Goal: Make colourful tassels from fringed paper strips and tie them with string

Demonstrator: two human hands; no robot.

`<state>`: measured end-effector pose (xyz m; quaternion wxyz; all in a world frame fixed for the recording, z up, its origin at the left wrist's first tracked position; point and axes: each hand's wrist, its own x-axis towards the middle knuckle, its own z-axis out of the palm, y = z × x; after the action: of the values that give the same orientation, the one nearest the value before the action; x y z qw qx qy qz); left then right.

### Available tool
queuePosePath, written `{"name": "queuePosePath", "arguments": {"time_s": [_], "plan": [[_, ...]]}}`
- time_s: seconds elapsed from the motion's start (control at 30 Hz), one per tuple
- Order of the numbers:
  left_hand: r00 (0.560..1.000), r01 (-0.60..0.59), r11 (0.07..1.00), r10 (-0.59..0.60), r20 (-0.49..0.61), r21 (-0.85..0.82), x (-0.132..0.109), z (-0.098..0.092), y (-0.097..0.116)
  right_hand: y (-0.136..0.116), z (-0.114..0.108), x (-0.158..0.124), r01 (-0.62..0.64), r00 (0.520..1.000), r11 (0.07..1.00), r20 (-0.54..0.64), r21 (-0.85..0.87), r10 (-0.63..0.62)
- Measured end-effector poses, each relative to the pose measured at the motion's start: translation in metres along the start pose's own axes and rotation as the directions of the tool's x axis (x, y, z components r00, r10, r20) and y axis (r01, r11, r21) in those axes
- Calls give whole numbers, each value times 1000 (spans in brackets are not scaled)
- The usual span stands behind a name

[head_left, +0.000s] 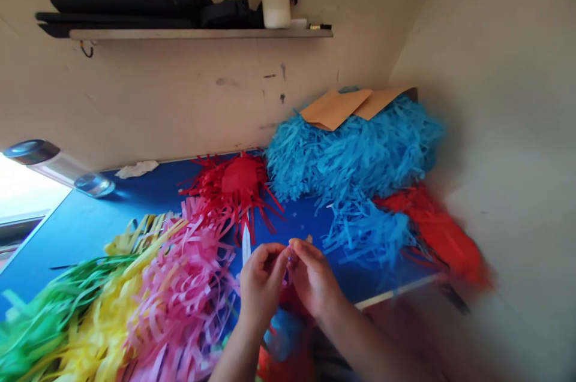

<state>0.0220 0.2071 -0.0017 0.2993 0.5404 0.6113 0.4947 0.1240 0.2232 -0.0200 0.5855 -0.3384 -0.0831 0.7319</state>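
Near the front edge of the blue table, my left hand [262,280] and my right hand [315,279] meet, fingertips pinched together. A small bit of pink paper [287,274] shows between them, mostly covered by the fingers. Just left of my left hand lies a heap of pink paper fringe [193,292]. Beyond both hands is red paper fringe [240,181], with a narrow whitish strip [246,241] pointing from it towards me. Below my hands, blurred blue fringe [285,334] and orange-red material show between my forearms.
Yellow fringe [105,316] and green fringe [49,328] cover the left front. A large blue fringe pile [351,151] with brown paper pieces [335,107] stands back right, beside red fringe [443,232]. A clear bottle [63,169] is far left; a shelf [202,34] hangs above.
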Motion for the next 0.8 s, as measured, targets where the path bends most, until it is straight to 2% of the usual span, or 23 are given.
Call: {"name": "queuePosePath", "arguments": {"time_s": [0.13, 0.2, 0.37, 0.47, 0.57, 0.67, 0.8], "plan": [[981, -188, 974, 191, -12, 125, 0, -2, 9, 1, -1, -2, 168, 986, 975, 32, -146, -165], [974, -224, 965, 228, -13, 138, 0, -3, 11, 2, -3, -2, 243, 970, 943, 57, -228, -236], [989, -143, 988, 146, -40, 59, -5, 0, 5, 4, -11, -3, 339, 939, 850, 91, -403, -331], [995, -101, 993, 99, -35, -66, -7, 1, -1, 5, -14, -6, 300, 954, 892, 116, -338, -277], [999, -41, 977, 39, -12, -210, -7, -1, -6, 1, -15, -10, 318, 941, 894, 222, -316, -256], [999, -36, 972, 42, 21, -232, -6, -5, -7, -8, -15, -12, 408, 900, 814, 331, -414, -282], [989, -101, 988, 112, 92, -121, -2, -11, 0, -18, -15, -13, 555, 830, 633, 415, -540, -373]]}}
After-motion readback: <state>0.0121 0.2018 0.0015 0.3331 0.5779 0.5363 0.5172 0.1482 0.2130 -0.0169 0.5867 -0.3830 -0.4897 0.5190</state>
